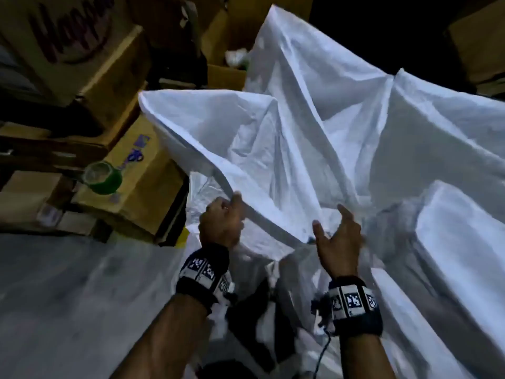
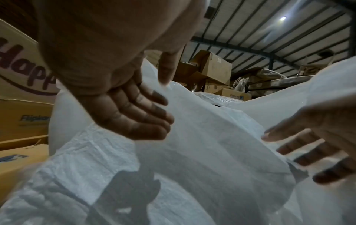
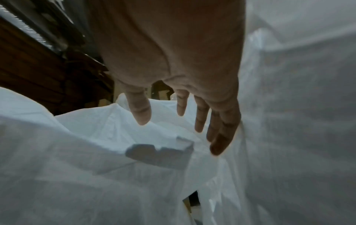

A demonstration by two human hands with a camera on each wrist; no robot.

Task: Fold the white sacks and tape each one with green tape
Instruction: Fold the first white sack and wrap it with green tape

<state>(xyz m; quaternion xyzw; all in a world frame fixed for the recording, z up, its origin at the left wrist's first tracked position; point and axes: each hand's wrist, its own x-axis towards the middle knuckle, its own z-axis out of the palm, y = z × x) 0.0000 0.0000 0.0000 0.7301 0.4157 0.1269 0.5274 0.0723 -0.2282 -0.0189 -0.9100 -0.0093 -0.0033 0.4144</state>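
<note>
A big crumpled white sack (image 1: pixel 273 149) billows up in front of me. My left hand (image 1: pixel 226 214) grips its folded near edge, thumb on top and fingers curled under, as the left wrist view shows (image 2: pixel 154 99). My right hand (image 1: pixel 334 233) is spread beside the sack's near corner and holds nothing. In the right wrist view its fingers (image 3: pixel 200 115) are straight, with the little-finger side brushing white fabric (image 3: pixel 289 121). A roll of green tape (image 1: pixel 102 177) sits on a cardboard box (image 1: pixel 142 187) to the left, out of both hands' reach.
Stacked cardboard boxes (image 1: pixel 90 72) rise at the left and behind. More white sacks (image 1: pixel 451 242) are heaped at the right. A sheet of clear plastic (image 1: pixel 68 296) covers the lower left. More boxes (image 2: pixel 212 65) stand under a metal roof.
</note>
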